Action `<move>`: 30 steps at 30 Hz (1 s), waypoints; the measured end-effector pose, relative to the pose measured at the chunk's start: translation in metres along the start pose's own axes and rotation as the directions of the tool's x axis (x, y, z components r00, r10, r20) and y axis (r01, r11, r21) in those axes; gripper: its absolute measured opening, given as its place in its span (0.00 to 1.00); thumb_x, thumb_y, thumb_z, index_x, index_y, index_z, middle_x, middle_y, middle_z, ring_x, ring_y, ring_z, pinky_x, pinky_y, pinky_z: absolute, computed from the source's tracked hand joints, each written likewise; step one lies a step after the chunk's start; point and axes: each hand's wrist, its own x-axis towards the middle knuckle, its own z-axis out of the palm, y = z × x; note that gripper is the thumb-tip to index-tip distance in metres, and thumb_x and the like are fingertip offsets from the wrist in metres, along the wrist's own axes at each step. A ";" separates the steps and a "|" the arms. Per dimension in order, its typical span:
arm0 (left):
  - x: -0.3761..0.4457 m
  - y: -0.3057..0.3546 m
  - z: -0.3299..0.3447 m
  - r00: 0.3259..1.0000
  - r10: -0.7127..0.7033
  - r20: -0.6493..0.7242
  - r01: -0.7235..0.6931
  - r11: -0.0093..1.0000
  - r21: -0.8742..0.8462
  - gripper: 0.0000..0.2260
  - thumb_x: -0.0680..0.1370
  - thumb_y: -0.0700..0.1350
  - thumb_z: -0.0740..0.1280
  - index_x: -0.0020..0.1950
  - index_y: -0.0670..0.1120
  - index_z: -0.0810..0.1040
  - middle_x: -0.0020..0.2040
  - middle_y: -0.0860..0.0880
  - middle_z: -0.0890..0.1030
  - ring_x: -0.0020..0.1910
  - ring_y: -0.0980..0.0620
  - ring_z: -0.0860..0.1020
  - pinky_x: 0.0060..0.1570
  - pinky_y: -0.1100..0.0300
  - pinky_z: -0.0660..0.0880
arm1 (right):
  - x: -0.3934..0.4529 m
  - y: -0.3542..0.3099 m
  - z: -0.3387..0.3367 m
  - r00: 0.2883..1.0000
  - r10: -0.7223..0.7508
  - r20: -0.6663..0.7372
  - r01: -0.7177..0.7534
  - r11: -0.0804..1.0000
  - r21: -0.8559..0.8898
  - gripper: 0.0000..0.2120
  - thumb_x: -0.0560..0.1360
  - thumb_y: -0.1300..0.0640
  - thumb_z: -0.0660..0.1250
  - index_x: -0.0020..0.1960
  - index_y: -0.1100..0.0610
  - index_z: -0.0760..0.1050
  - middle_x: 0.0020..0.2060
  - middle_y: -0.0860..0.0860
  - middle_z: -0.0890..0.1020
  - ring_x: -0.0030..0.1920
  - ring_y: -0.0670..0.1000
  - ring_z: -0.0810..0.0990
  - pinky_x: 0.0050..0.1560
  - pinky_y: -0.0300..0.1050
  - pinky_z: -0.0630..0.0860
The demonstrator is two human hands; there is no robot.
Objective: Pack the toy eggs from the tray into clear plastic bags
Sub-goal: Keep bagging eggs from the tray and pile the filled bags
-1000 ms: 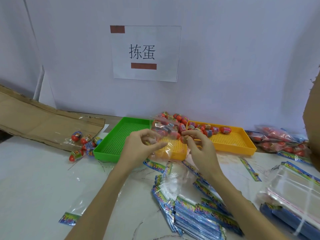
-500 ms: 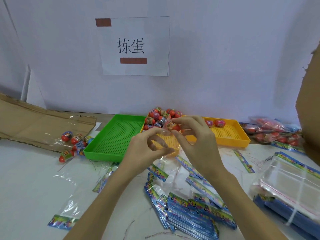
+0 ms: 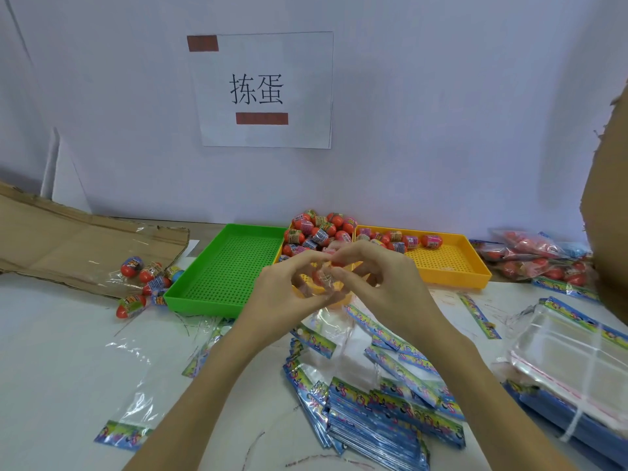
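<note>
Both hands meet above the counter; the left hand and the right hand curl their fingers round a clear plastic bag, each grip closed on its top edge; a red toy egg sits inside, between the two grips; the bag's tail hangs below them. Just behind the grips lies the yellow tray, its heap of toy eggs piled at the left end; a green tray stands left of the left grip; printed bag stacks lie beneath the wrists; filled bags rest far right.
</note>
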 end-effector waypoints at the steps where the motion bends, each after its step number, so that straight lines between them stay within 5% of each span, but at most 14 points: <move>1: 0.000 0.000 0.001 1.000 0.001 0.009 -0.001 1.000 -0.001 0.20 0.70 0.63 0.78 0.60 0.61 0.82 0.44 0.57 0.85 0.37 0.51 0.81 0.40 0.54 0.81 | 0.000 0.001 -0.001 1.000 0.003 0.016 -0.003 1.000 -0.008 0.06 0.80 0.56 0.72 0.56 0.50 0.83 0.47 0.39 0.85 0.42 0.44 0.84 0.38 0.33 0.74; 7: 0.000 0.001 0.002 0.998 -0.033 0.056 0.037 0.996 -0.086 0.20 0.74 0.58 0.77 0.64 0.56 0.82 0.50 0.52 0.87 0.43 0.48 0.85 0.42 0.55 0.81 | -0.001 -0.003 -0.005 0.995 0.037 0.088 -0.043 0.997 0.065 0.07 0.81 0.50 0.69 0.57 0.49 0.84 0.50 0.41 0.83 0.47 0.44 0.84 0.44 0.41 0.80; 10: -0.001 0.003 0.000 0.994 -0.035 0.100 0.048 0.990 -0.130 0.20 0.75 0.53 0.76 0.67 0.58 0.80 0.45 0.56 0.86 0.41 0.53 0.83 0.41 0.62 0.77 | -0.002 -0.005 -0.006 0.983 0.038 0.177 -0.049 0.997 0.057 0.10 0.78 0.50 0.74 0.59 0.47 0.81 0.55 0.39 0.83 0.52 0.42 0.83 0.47 0.43 0.81; 14: -0.003 0.007 0.002 0.969 -0.024 0.245 0.077 0.975 -0.208 0.30 0.75 0.45 0.80 0.73 0.61 0.74 0.54 0.56 0.84 0.53 0.49 0.84 0.56 0.48 0.82 | -0.004 -0.005 -0.003 0.992 -0.006 0.127 0.010 1.000 -0.028 0.08 0.79 0.58 0.73 0.56 0.50 0.80 0.52 0.40 0.83 0.50 0.45 0.81 0.45 0.44 0.78; 17: -0.003 0.010 0.000 0.953 -0.062 0.296 0.139 0.958 -0.249 0.27 0.78 0.52 0.76 0.75 0.60 0.71 0.61 0.55 0.83 0.59 0.49 0.83 0.60 0.53 0.81 | -0.003 -0.004 -0.006 0.995 -0.014 0.101 0.020 0.998 -0.066 0.08 0.80 0.59 0.71 0.58 0.51 0.80 0.51 0.42 0.82 0.49 0.45 0.80 0.44 0.43 0.78; 22: -0.001 0.012 0.002 0.993 -0.082 0.080 0.089 0.991 -0.100 0.11 0.88 0.46 0.61 0.62 0.48 0.83 0.46 0.55 0.85 0.47 0.57 0.82 0.49 0.65 0.76 | -0.004 -0.003 -0.004 0.989 -0.006 0.145 0.018 0.996 -0.087 0.08 0.82 0.60 0.68 0.59 0.51 0.79 0.53 0.44 0.81 0.49 0.43 0.79 0.45 0.43 0.78; 26: -0.003 0.012 0.005 0.999 -0.047 -0.001 0.047 0.999 -0.014 0.12 0.88 0.44 0.61 0.57 0.49 0.84 0.44 0.54 0.85 0.44 0.55 0.82 0.46 0.60 0.77 | -0.004 -0.004 0.005 0.986 0.016 0.169 -0.005 0.998 -0.066 0.06 0.83 0.58 0.67 0.58 0.51 0.79 0.53 0.46 0.80 0.49 0.44 0.80 0.46 0.43 0.79; 30: -0.003 0.014 0.005 0.998 -0.038 -0.044 0.036 0.998 -0.043 0.12 0.88 0.44 0.61 0.60 0.52 0.84 0.43 0.55 0.84 0.39 0.52 0.81 0.40 0.54 0.79 | -0.007 -0.008 0.016 0.971 0.084 0.224 -0.120 0.982 0.149 0.08 0.82 0.57 0.69 0.61 0.53 0.78 0.49 0.47 0.85 0.48 0.46 0.85 0.47 0.41 0.81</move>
